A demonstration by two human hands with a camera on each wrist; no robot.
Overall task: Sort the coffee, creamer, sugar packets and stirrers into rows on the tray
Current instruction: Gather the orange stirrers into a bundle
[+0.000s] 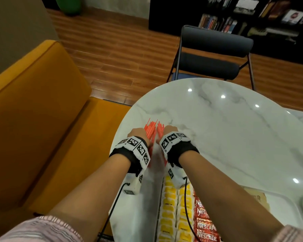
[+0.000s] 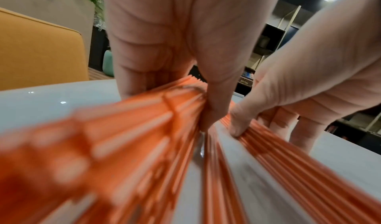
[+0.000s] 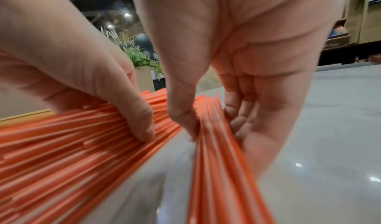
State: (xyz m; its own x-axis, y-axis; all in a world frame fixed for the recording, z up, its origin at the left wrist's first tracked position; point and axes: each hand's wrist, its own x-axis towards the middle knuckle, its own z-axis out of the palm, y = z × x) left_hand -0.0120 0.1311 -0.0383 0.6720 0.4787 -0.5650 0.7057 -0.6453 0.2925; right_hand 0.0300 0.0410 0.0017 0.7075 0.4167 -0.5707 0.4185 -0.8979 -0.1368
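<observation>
Head view: both hands are lying side by side on the marble surface (image 1: 217,128), near its far left edge. The left hand (image 1: 138,134) and right hand (image 1: 170,131) are each curling over a share of the orange stirrers (image 1: 151,131), whose tips are fanning out beyond the knuckles. Nearer the person, the yellow packets (image 1: 170,208) are lying in two rows, and the red coffee packets (image 1: 205,224) are forming a row just beside them on the right. A chair (image 1: 213,55) is standing at the far side of the surface.

Left wrist view: the left hand (image 2: 164,40) is gripping a thick bundle of stirrers (image 2: 144,129) between thumb and fingers. The right hand (image 2: 309,80) is pressing its thumb onto a thinner bundle just beside it. A strip of bare surface (image 2: 257,170) is separating the two bundles.

Right wrist view: the right hand (image 3: 247,48) is pinching its thin bundle (image 3: 216,154) between thumb and fingers. The left hand (image 3: 72,64) is clasping the larger bundle (image 3: 72,146).
</observation>
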